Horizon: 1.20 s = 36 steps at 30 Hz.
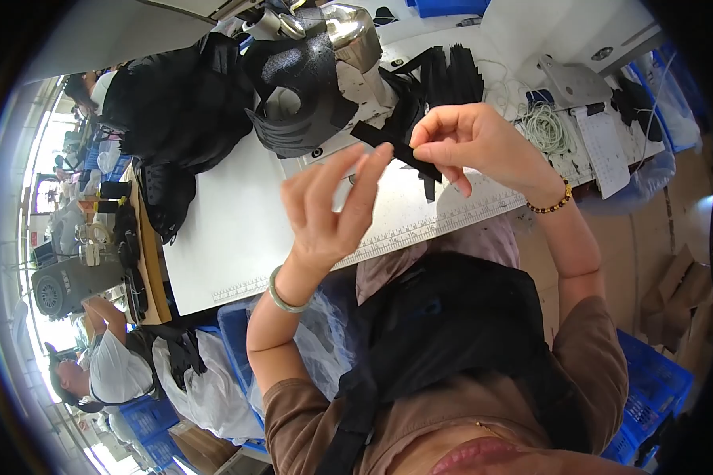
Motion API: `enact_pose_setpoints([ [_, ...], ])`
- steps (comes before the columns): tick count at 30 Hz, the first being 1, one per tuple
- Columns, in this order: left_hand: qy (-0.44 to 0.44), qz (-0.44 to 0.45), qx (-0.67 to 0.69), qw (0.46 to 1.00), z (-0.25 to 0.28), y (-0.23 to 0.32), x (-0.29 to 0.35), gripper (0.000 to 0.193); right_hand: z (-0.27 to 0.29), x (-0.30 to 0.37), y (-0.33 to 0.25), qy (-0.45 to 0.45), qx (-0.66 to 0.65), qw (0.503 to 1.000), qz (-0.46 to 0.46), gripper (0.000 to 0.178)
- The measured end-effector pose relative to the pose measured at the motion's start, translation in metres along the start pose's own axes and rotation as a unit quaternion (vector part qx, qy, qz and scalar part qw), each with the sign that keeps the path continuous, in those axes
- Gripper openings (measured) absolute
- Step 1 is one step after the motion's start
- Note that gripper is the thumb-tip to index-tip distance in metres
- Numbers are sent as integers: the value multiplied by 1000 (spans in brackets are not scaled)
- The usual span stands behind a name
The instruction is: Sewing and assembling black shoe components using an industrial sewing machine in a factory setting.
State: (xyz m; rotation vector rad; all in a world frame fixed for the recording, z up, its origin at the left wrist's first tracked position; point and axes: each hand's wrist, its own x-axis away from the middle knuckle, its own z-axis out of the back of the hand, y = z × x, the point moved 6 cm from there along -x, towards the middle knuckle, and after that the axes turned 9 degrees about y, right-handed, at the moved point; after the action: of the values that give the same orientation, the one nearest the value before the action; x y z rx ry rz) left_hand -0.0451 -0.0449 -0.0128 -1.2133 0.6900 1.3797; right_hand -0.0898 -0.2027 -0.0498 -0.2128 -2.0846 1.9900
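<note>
Between the thumb and fingers of my right hand (pixel 471 146) is a short black fabric strip (pixel 402 150), held slantwise above the front of the table. My left hand (pixel 329 198) is beside the strip's left part, fingers curved and apart; its fingertips are slightly blurred, and whether one touches the strip I cannot tell. Just beyond stands a sewing machine with a shiny metal part (pixel 352 32). A black curved, ribbed piece with a round hole (pixel 301 95) leans against it. Behind my right hand lies a bundle of black strips (pixel 451 75).
A large heap of black fabric pieces (pixel 182 103) covers the table's far left. The white tabletop (pixel 214 245) has a ruler tape (pixel 420 233) along its front edge. White cord (pixel 545 131) and a paper sheet (pixel 602 150) lie at right. Blue crates (pixel 650 388) stand below; another person (pixel 115 368) sits at left.
</note>
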Motion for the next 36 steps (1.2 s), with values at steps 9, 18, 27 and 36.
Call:
enact_pose_setpoints([
  [9,-118,425,400,804,-38,-15,12,22,-11,13,0,101,-98,985,100,12],
  [18,-42,438,354,825,-44,-16,21,18,-16,8,12,154,-88,978,113,10],
  [27,-41,460,353,814,-46,-24,31,12,-18,-4,13,162,-44,971,173,12],
  [36,-20,671,506,541,-47,-21,56,7,-25,2,10,84,-112,984,110,25],
])
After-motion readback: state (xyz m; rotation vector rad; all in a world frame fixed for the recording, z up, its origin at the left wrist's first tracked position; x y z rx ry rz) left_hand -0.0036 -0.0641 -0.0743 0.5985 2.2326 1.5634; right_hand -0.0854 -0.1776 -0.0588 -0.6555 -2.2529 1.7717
